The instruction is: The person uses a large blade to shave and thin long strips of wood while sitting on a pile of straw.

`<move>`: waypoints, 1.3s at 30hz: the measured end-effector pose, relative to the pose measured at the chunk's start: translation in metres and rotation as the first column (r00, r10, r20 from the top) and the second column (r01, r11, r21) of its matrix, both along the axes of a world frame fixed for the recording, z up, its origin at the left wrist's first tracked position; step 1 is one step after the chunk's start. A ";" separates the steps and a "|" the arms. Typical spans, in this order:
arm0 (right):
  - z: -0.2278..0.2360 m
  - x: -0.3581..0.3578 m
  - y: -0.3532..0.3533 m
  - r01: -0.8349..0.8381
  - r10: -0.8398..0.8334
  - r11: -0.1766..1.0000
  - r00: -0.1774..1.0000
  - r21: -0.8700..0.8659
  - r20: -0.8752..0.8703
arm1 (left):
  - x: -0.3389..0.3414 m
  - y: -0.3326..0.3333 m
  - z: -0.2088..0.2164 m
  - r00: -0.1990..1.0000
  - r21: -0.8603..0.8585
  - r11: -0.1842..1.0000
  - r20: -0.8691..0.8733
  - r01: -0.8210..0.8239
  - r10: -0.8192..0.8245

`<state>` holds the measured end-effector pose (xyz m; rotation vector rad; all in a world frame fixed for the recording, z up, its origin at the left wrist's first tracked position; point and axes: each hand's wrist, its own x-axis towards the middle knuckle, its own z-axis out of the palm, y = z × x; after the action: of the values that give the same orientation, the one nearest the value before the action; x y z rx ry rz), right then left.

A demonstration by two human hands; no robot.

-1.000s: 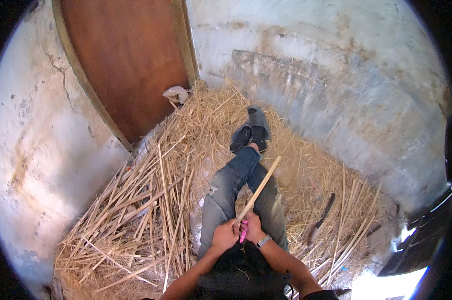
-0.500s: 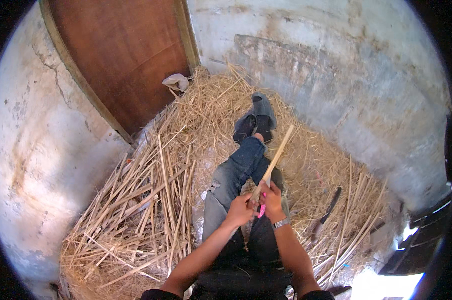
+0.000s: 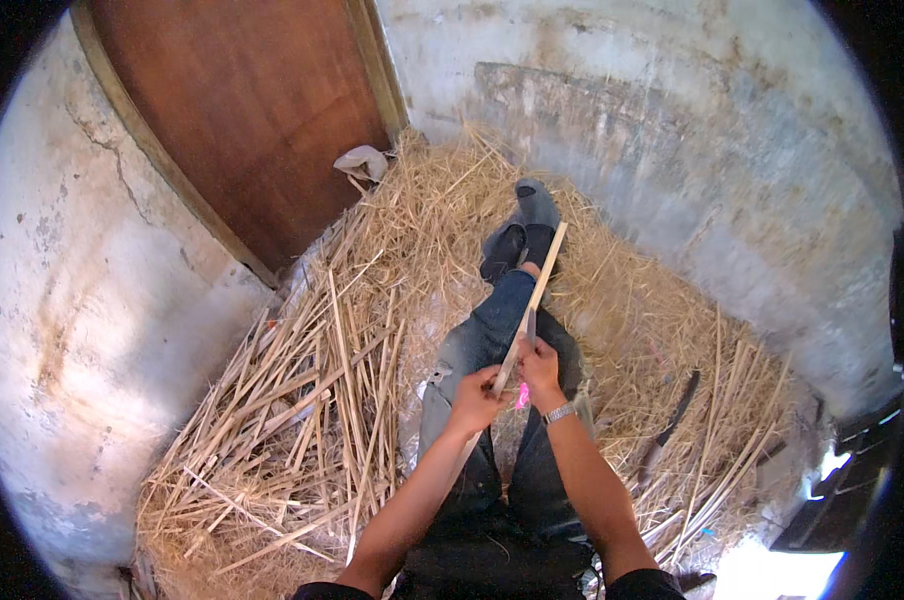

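A long pale strip of split wood or bamboo (image 3: 547,277) slants up and away over my outstretched legs (image 3: 500,300). Its near end is gripped by the closed fingers of my left hand (image 3: 477,402). Wearing a metal-band watch, my right hand (image 3: 540,372) is closed on a small knife (image 3: 532,324). The short blade lies along the right side of the strip, and a bright pink part (image 3: 522,397), seemingly its handle, shows below the fingers. Both hands are close together above my lap.
Many split strips (image 3: 342,370) lie heaped at the left, with shavings (image 3: 442,190) spread around my feet. A dark, long-bladed tool (image 3: 682,408) lies at the right. A brown door (image 3: 242,110), a pale bag (image 3: 361,162) and a worn wall (image 3: 672,140) stand beyond.
The strip has turned steeper and its far tip has shifted left. My right hand with the knife has drawn slightly nearer the strip. The whole view has shifted a little.
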<state>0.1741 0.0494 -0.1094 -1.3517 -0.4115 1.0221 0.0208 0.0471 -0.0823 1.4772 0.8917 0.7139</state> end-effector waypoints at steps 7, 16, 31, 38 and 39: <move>-0.019 -0.004 -0.007 -0.019 0.019 1.000 0.997 -0.002 -0.068 | -0.020 -0.009 -0.030 0.995 -0.257 0.967 0.096 0.000 0.026; -0.016 -0.013 -0.034 -0.073 0.073 0.997 0.982 0.003 -0.173 | -0.028 -0.030 -0.035 0.999 -0.230 0.973 -0.050 -0.014 0.003; 0.087 0.030 -0.077 -0.108 0.078 0.986 0.971 0.124 0.226 | 0.000 -0.058 0.082 0.954 0.277 0.949 -0.294 0.148 -0.062; 0.097 0.047 -0.115 -0.060 -0.013 0.988 0.888 0.144 0.460 | 0.014 -0.055 0.090 0.953 0.553 0.802 -0.297 0.224 -0.061; 0.106 0.046 -0.119 -0.050 -0.018 0.990 0.879 0.129 0.476 | 0.015 -0.055 0.090 0.952 0.554 0.801 -0.299 0.227 -0.063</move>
<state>0.2201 -0.0697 -0.0035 -1.4705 -0.8486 0.6479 0.0353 -0.0076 0.0081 2.2163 0.7751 0.7160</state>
